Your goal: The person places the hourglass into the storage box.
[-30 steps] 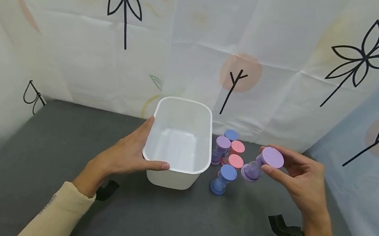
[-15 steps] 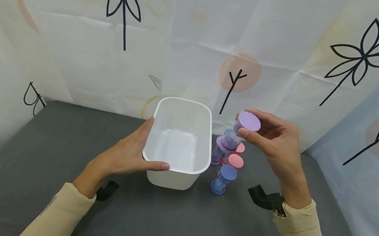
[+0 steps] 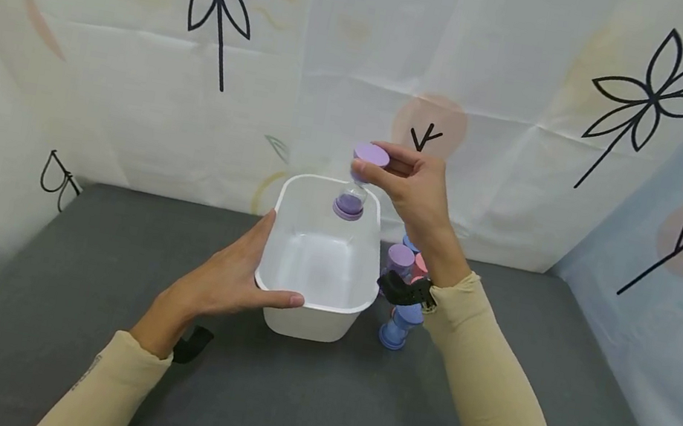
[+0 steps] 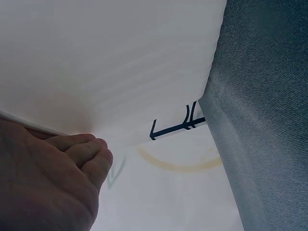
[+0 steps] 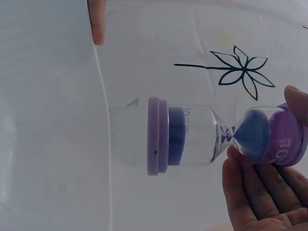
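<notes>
My right hand (image 3: pixel 416 188) pinches a purple-capped sand timer (image 3: pixel 350 203) by its upper cap, thumb on the near side. The timer hangs upright over the far right part of a white plastic bin (image 3: pixel 309 322). In the right wrist view the glass of the sand timer (image 5: pixel 197 137) shows purple-blue sand in both bulbs and a "10" on the cap. My left hand (image 3: pixel 229 273) rests against the bin's left side, thumb straight along the front rim. Its fingers (image 4: pixel 89 154) touch the outer wall under the rim in the left wrist view.
Right of the bin stand several more timers: a purple one (image 3: pixel 401 255), a blue one (image 3: pixel 395 327) and a pink one (image 3: pixel 420 265), partly hidden by the right wrist. A printed cloth backdrop (image 3: pixel 342 130) rises behind the grey tabletop (image 3: pixel 308 411).
My right hand has carried the purple sand timer leftward and up, from right of the timer group to above the bin. The left hand and bin have stayed put.
</notes>
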A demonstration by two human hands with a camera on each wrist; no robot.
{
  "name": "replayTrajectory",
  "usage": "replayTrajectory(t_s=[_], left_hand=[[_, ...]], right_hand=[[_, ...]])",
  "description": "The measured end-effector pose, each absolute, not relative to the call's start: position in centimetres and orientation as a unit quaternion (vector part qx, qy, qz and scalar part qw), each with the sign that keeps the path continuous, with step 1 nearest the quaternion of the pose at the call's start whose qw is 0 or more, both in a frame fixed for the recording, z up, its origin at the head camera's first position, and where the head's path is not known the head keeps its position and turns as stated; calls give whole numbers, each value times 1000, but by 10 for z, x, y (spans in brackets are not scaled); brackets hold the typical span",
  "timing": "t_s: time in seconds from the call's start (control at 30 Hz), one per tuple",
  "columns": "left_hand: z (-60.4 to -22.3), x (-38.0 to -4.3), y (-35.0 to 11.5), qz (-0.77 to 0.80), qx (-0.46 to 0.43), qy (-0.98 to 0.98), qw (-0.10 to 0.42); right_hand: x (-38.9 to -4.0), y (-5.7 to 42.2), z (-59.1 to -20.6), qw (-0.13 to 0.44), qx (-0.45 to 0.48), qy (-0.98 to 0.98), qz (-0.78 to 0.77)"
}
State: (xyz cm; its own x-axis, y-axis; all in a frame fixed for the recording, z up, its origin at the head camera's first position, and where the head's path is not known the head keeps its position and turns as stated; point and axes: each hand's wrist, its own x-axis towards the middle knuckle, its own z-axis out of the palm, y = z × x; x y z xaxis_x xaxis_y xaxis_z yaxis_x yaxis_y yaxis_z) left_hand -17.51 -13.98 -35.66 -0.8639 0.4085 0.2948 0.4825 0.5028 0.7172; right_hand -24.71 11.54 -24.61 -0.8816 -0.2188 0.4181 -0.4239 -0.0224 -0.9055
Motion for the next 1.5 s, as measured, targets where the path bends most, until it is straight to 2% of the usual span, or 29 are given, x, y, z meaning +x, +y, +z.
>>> replayTrajectory(t_s=[0.27, 0.7, 1.17, 1.5], left_hand=[[-359, -174, -137, -440, -253, -861, 30], [-360, -174, -137, -423, -238, -874, 22], [-358, -173, -138, -405, -226, -886, 23], [-357, -171, -141, -415, -218, -883, 9]], right_hand=[[-274, 78, -265, 63, 167, -702, 689], [-295, 40, -295, 14, 67, -759, 648], [-303, 31, -313, 15, 73, -805, 589], [-299, 29, -312, -40, 54, -842, 535]])
